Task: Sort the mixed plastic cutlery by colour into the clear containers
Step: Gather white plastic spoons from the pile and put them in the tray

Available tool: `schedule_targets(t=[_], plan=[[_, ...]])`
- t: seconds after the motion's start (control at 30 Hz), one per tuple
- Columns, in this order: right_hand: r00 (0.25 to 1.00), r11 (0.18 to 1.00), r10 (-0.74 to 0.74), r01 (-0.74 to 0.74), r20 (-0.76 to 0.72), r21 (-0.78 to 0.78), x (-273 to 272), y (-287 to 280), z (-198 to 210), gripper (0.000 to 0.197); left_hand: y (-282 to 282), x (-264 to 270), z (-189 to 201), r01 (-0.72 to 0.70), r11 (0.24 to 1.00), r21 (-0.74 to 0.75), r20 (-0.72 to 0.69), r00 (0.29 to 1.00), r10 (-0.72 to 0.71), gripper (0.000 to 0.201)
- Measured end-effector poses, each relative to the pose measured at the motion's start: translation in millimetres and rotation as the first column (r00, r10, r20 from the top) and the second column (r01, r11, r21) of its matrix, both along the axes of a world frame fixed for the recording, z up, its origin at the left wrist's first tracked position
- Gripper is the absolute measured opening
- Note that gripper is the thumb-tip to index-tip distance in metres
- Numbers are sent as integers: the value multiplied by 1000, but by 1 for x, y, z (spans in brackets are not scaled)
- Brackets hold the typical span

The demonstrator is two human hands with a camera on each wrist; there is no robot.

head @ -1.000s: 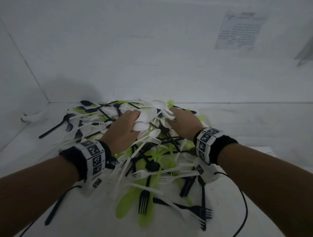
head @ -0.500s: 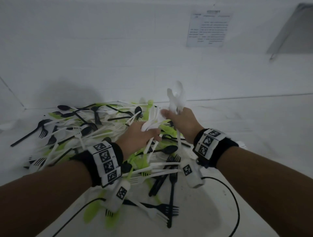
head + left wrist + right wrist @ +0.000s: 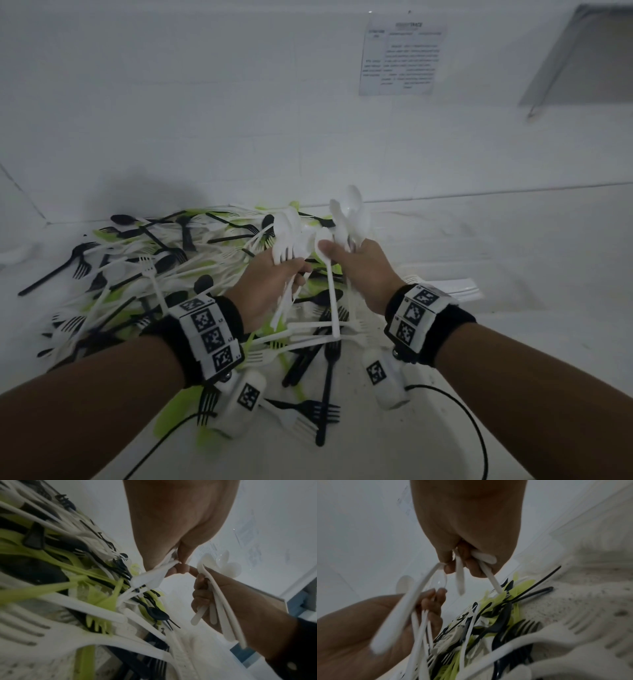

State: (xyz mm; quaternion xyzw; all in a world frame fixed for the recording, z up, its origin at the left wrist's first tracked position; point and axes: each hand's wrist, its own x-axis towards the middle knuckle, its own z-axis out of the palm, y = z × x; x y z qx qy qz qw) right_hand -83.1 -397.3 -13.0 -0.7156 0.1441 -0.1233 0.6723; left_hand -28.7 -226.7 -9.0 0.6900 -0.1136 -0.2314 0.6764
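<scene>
A heap of black, white and lime-green plastic cutlery [image 3: 144, 274] lies on the white counter. My left hand [image 3: 270, 284] grips a bundle of white spoons and forks [image 3: 286, 236], lifted above the heap. My right hand [image 3: 359, 270] grips several white spoons [image 3: 351, 214], bowls pointing up; its thumb pinches one more long white spoon [image 3: 330, 284] that hangs down. In the left wrist view the left hand [image 3: 178, 561] pinches white handles [image 3: 150, 574] beside the right hand's spoons [image 3: 221, 601]. The right wrist view shows curled fingers [image 3: 471, 566] round white handles [image 3: 459, 574]. No clear container is identifiable.
A white wall with a taped printed sheet [image 3: 402, 56] stands behind the counter. A stack of flat white pieces [image 3: 459, 289] lies just right of my right hand. Black cables [image 3: 472, 428] trail from both wrist cameras over the near counter. Black forks [image 3: 325, 407] lie near the front.
Both hands have risen out of the heap with white cutlery in their grips. The two bundles have come close together above the pile.
</scene>
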Motion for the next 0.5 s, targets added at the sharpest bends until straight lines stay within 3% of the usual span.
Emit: schedule_targets(t=[0.17,0.33,0.5], plan=[[1000,999,-8,6,23,53,1,17,-6,19,-7,-10,3,48,999,-18,39,998,-48,21],[975,969,-221,217,22,117,4,5,-5,17,3,-9,-1,29,999,44,-13,1000,-29,26],[999,973,-1,-7,35,232,6,20,-1,25,5,-11,-2,144,989,42,-44,989,-142,29]])
